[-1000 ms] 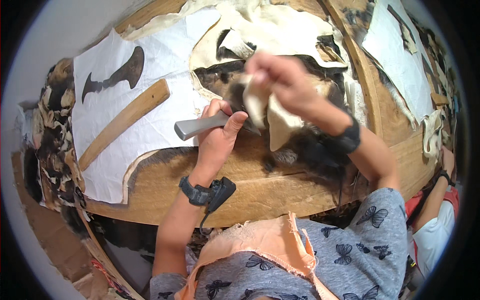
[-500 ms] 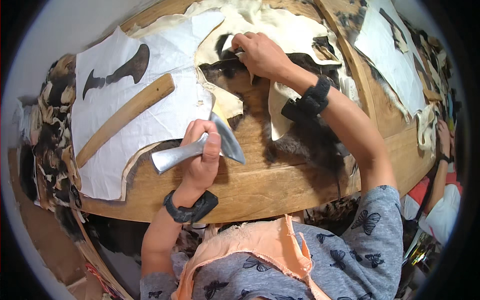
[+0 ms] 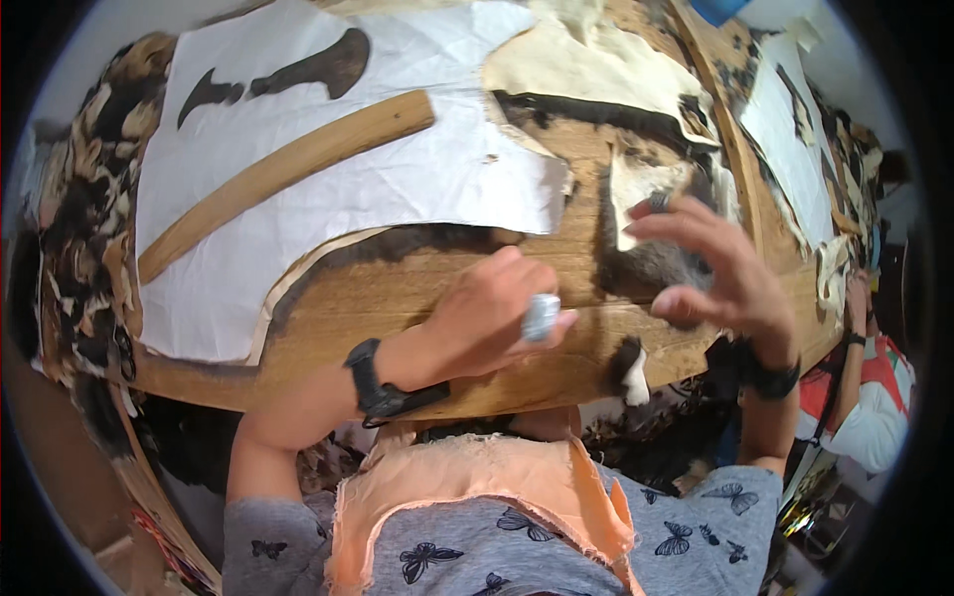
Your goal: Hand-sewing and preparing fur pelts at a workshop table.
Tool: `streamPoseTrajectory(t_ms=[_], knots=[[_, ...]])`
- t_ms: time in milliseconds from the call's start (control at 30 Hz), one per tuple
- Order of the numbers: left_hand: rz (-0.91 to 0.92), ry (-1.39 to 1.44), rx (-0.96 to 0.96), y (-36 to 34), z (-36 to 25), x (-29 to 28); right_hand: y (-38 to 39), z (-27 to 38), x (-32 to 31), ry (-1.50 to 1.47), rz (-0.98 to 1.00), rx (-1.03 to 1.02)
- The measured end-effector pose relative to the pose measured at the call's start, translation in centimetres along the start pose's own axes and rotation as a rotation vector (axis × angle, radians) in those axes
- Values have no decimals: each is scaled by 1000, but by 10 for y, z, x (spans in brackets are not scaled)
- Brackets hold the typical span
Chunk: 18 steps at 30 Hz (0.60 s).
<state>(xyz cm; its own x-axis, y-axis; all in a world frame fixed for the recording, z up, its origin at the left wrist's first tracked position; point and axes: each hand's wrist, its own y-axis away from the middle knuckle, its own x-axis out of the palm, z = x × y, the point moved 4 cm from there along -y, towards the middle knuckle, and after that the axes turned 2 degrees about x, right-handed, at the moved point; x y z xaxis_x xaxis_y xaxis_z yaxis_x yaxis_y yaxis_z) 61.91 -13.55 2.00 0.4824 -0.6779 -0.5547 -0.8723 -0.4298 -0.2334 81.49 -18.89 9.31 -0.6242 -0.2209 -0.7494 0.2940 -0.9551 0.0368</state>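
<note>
Mid-frame: left hand (image 3: 497, 310) grips silver tool (image 3: 540, 317). Frame right: spread right hand (image 3: 723, 266) near furry hide (image 3: 646, 268). Maybe between cuts; next needs steady hide.

Wooden workbench (image 3: 348, 298) is viewed from above, close up, by L head-worn fisheye cam; lens is aimed steeply down, w/ wearer's grey butterfly-print T-shirt (image 3: 497, 544) caught at btm & edges bent nr rim.
</note>
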Motion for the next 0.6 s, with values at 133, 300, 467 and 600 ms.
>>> streamPoseTrajectory(t_ms=[133, 300, 467, 600], knots=[[16, -93, -34, 2, 2, 2, -31, 42, 56, -99, -117, -127], [-183, -72, 246, 12, 0, -26, -59, 55, 89, -220, -265, -71], [-132, -12, -202, 36, 12, -65, -107, 60, 64, -130, -622, -270], [-290, -445, -197, 48, 54, -104, -161, 34, 33, 160, -441, 64]])
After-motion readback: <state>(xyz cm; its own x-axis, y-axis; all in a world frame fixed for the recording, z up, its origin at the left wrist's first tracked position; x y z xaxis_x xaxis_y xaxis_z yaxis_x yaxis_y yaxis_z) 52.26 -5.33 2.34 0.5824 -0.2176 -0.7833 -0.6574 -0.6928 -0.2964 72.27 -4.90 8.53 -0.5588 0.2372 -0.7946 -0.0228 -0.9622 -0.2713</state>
